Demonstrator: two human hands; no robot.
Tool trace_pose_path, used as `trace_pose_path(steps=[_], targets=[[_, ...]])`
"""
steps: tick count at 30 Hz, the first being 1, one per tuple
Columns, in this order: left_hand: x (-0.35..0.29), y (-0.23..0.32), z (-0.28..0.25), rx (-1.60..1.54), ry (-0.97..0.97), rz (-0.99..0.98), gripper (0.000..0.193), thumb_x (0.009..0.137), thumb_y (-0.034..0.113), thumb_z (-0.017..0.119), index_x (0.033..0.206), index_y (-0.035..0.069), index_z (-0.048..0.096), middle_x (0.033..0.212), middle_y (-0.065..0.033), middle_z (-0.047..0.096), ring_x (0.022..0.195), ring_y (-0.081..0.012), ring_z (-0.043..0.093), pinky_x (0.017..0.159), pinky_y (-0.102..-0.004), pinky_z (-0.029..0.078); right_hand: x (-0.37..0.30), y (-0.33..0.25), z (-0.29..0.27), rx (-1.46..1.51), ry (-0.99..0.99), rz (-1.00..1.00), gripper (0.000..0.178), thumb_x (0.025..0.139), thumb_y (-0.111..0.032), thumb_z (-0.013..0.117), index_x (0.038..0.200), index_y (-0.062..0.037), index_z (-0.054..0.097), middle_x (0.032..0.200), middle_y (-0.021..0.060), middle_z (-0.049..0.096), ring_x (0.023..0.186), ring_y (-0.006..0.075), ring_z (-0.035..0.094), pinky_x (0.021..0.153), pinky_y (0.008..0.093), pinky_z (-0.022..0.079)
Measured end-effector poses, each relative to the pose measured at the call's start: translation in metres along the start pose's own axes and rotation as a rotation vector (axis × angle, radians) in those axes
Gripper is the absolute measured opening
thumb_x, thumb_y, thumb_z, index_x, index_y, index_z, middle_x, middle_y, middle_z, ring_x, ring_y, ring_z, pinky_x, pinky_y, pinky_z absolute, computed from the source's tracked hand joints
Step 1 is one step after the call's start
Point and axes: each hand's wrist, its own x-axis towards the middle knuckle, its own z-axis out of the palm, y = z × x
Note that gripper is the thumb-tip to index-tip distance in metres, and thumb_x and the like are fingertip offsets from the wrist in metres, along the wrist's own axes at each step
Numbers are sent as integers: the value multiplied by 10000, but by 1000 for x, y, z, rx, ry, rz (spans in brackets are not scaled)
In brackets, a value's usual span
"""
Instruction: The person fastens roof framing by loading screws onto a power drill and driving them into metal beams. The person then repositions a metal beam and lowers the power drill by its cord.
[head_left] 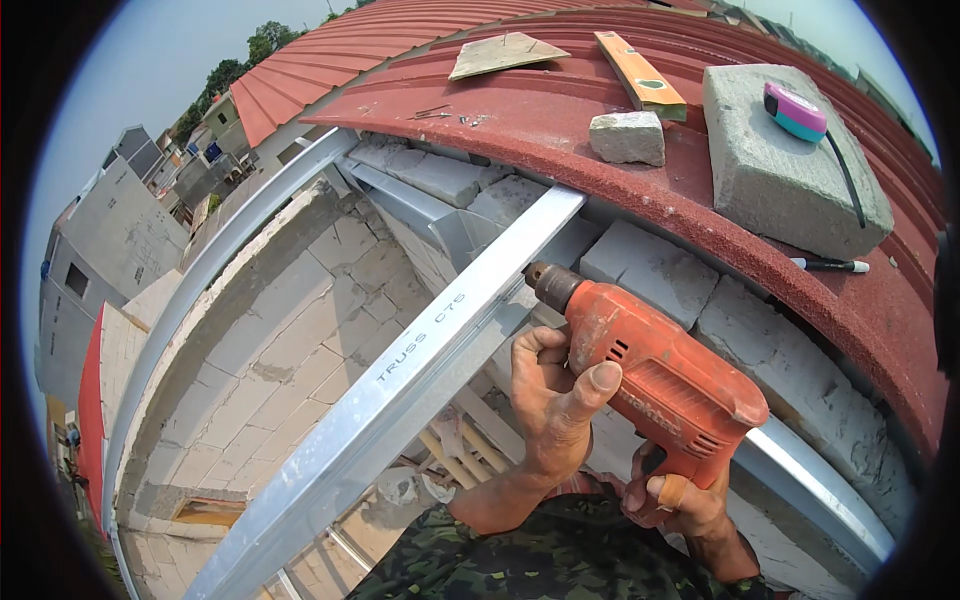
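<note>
A scuffed red power drill [665, 365] points up and to the left, its black chuck [553, 287] close to the side of a silver metal channel beam [450, 300]. My right hand [690, 505] is wrapped around the drill's handle, and a tan band circles one of its digits. Just below the chuck, my left hand [555, 400] is raised with curled fingers. Its thumb lies over or against the edge of the drill body. Whatever those fingers hold, if anything, is hidden. Any bit tip at the chuck is too small to make out.
Along the red roof edge [690, 210] lie a concrete block [800, 170] bearing a purple-and-teal tape measure [796, 111], a marker [832, 265], a block chunk [628, 137], an orange level [640, 75], a board [507, 54] and loose nails [432, 113]. Block walls [290, 370] drop away below.
</note>
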Motion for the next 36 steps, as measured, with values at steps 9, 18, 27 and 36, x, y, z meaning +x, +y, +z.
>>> trace_pose_path(steps=[9, 18, 27, 36], targets=[[-5, -19, -68, 154, 118, 104, 857, 704, 476, 825, 1270, 21, 371, 1287, -157, 486, 1071, -233, 530, 925, -385, 465, 0, 4, -1, 37, 23, 33, 574, 746, -18, 656, 1265, 83, 432, 766, 116, 627, 595, 145, 598, 523, 275, 491], [14, 15, -85, 159, 201, 588, 857, 800, 578, 671, 1405, 46, 378, 1419, -127, 417, 1309, -280, 392, 1132, -442, 270, -1, 6, -8, -4, 11, 19, 294, 786, -16, 674, 1043, 72, 563, 680, 87, 604, 522, 104, 542, 437, 252, 415], [18, 22, -86, 129, 326, 486, 518, 916, 277, 492, 1347, -6, 440, 1306, -152, 522, 1211, -280, 495, 1058, -437, 360, 1, 5, -5, -80, -26, -66, 281, 784, -24, 676, 1025, 71, 566, 721, 72, 606, 569, 104, 562, 488, 253, 440], [15, 23, -80, 121, 368, 451, 478, 932, 217, 466, 1334, -37, 432, 1303, -184, 511, 1192, -301, 509, 1048, -444, 384, -1, 3, -10, -88, -65, 33, 423, 777, 3, 666, 1160, 68, 499, 804, 82, 608, 634, 117, 588, 533, 261, 463]])
